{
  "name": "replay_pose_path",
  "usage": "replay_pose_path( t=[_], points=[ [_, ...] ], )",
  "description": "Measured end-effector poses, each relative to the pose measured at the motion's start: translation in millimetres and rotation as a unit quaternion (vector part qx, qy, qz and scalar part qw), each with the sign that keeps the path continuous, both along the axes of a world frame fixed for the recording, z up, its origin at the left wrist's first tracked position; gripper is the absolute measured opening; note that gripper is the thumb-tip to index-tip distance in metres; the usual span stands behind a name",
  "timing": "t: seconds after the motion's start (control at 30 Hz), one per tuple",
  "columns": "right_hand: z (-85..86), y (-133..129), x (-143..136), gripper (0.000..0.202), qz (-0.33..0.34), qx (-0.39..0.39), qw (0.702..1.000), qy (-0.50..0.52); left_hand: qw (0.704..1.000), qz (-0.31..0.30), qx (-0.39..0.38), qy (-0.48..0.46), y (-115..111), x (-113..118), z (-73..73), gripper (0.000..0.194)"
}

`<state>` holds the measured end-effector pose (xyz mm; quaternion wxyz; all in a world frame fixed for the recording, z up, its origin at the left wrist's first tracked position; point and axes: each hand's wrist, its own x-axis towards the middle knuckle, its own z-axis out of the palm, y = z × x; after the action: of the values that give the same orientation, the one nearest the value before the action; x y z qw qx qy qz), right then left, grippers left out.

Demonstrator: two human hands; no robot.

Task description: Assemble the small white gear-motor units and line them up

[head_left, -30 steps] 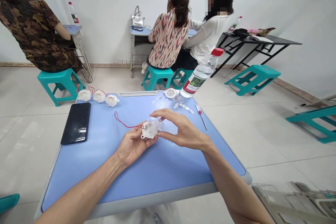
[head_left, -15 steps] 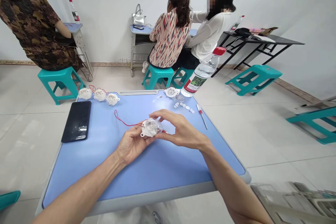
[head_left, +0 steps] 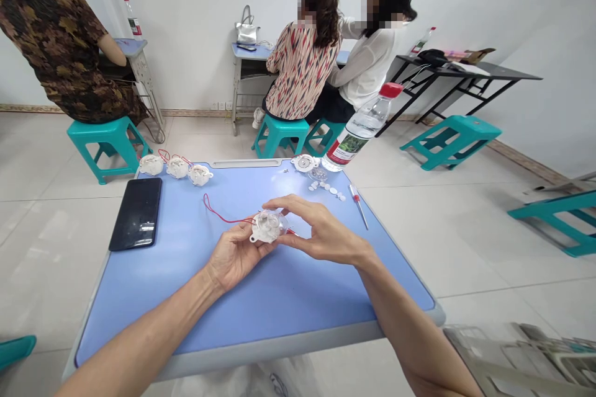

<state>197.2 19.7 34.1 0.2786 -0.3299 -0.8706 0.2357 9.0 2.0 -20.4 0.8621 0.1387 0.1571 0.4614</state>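
Above the middle of the blue table (head_left: 223, 310), my left hand (head_left: 236, 255) holds a round white part (head_left: 265, 227) from below and the left. A red wire (head_left: 216, 214) runs from it to the left and ends in a loop. My right hand (head_left: 311, 227) grips a clear round cover (head_left: 281, 223) at the right side of the white part, with thumb and fingers on its edge. The cover overlaps the white part. Something red shows beside my right thumb; it is too small to make out.
A black phone (head_left: 136, 214) lies left, near several round white parts with red wires (head_left: 177, 167). At the back right are a water bottle (head_left: 356, 136), another round part (head_left: 305, 163) and small white discs (head_left: 331, 190). A screwdriver (head_left: 358, 205) lies at the right edge. People sit beyond.
The clear cover and the white part have shifted very slightly in my hands. Both hands keep their hold and almost the same place.
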Motion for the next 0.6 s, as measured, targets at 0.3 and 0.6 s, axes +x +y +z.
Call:
replay_pose_path(
  t=[0.3,0.6],
  points=[
    [1.8,-1.4,-3.3,0.049,0.017,-0.005,1.0,-0.01,1.0,-0.003,0.003,0.01,0.9,0.2,-0.7,0.02],
    [-0.2,-2.0,-2.3,0.048,0.016,-0.009,1.0,-0.017,1.0,-0.006,0.004,-0.003,-0.1,-1.0,-3.1,0.02]
  ],
)
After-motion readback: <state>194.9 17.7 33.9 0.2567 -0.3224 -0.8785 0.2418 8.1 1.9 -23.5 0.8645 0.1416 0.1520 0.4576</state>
